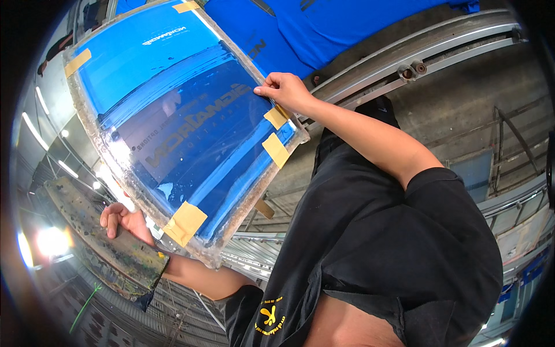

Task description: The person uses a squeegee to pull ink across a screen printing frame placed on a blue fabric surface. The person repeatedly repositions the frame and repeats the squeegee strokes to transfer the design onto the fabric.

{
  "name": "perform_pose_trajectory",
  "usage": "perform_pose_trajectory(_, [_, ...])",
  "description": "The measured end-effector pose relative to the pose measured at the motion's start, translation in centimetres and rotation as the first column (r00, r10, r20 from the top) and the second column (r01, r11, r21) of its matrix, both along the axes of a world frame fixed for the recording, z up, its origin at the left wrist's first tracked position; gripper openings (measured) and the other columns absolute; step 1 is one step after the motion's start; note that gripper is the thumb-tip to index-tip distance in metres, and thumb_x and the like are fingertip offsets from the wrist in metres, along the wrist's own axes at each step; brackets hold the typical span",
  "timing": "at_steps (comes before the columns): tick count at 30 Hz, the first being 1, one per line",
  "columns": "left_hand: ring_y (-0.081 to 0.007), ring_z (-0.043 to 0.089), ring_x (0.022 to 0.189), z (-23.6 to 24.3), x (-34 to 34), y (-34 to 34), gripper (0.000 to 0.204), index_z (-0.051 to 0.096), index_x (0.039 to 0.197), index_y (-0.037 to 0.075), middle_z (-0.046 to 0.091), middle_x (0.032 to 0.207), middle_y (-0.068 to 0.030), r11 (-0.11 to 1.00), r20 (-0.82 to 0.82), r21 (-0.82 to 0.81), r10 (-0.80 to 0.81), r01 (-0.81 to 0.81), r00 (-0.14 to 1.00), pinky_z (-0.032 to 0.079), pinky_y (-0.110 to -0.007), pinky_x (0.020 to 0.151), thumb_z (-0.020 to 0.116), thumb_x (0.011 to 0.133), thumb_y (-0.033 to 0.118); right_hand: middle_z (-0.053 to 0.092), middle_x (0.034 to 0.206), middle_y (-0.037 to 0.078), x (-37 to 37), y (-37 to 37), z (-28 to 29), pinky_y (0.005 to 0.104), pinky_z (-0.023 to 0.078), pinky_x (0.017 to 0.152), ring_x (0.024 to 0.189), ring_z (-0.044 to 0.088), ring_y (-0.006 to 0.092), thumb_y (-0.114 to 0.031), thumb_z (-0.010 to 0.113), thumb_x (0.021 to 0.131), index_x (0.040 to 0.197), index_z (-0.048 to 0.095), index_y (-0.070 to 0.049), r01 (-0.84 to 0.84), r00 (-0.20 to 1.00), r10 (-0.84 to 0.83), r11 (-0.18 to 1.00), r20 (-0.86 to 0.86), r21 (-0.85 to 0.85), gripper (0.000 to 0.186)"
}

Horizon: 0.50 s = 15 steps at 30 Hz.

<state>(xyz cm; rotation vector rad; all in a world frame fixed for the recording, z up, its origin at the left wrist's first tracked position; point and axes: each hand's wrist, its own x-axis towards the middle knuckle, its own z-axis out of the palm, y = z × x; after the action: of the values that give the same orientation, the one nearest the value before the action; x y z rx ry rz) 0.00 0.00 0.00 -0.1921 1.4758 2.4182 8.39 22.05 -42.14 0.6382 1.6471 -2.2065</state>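
Head camera view: a worker in a black shirt [399, 243] with a yellow emblem [267, 317] tends a tilted printing screen [208, 253] whose rough, crusted frame fills the upper left of the scene. Dark blue ink [199, 110] covers much of its mesh above and around mirrored lettering, while a brighter blue shows toward the far end. Pieces of tan tape [185, 224] cling to the frame at several spots around its rim.

The right hand [284, 92] is at the screen's right edge, its fingers bent and its thumb and forefinger close together; whether they pinch the frame cannot be told. On the other side, the left hand [125, 222] curls its fingers over a long, paint-spattered board [115, 254], gripping it near the screen's lower left side and apart from the mesh.

Blue cloth [335, 29] with dark printing spreads beyond the screen, beside a metal rail [457, 49]. A bright lamp [53, 241] glares at far left, near the board.
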Motion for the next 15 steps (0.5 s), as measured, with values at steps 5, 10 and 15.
perform_pose_trajectory(5, [-0.0305, 0.060, 0.120, 1.3, -0.1, 0.2, 0.017, 0.057, 0.104, -0.001, 0.060, 0.078, -0.0049, 1.000, -0.027, -0.003, 0.031, -0.031, 0.999, 0.030, -0.048, 0.120, 0.064, 0.093, 0.010, 0.069, 0.077, 0.008, -0.2, -0.8, 0.0, 0.0367, 0.053, 0.068, 0.068, 0.066, 0.0160, -0.033, 0.073, 0.101, 0.101, 0.073, -0.002, 0.228, 0.973, -0.228, 0.942, 0.026, -0.247, 0.031])
perform_pose_trajectory(10, [-0.0262, 0.059, 0.114, 0.6, 0.0, -0.5, 0.024, 0.059, 0.112, -0.003, 0.057, 0.073, -0.0072, 0.997, -0.026, 0.025, 0.071, -0.070, 0.997, 0.021, -0.055, 0.123, 0.063, 0.096, 0.015, 0.069, 0.081, 0.007, 0.8, 0.3, -0.5, 0.0366, 0.053, 0.070, 0.073, 0.066, 0.0188, -0.029, 0.066, 0.104, 0.099, 0.069, -0.001, 0.083, 0.996, -0.086, 0.993, -0.036, -0.084, 0.029])
perform_pose_trajectory(15, [-0.0239, 0.059, 0.111, 0.6, -0.3, -1.5, 0.026, 0.059, 0.115, -0.003, 0.056, 0.071, -0.0069, 0.991, -0.078, -0.003, 0.137, -0.137, 0.988, 0.021, -0.055, 0.124, 0.063, 0.096, 0.014, 0.069, 0.092, 0.012, 0.6, -0.4, 1.5, 0.0393, 0.055, 0.078, 0.087, 0.071, 0.0234, -0.021, 0.062, 0.105, 0.104, 0.062, 0.000, 0.231, 0.958, -0.254, 0.958, -0.132, -0.168, 0.021])
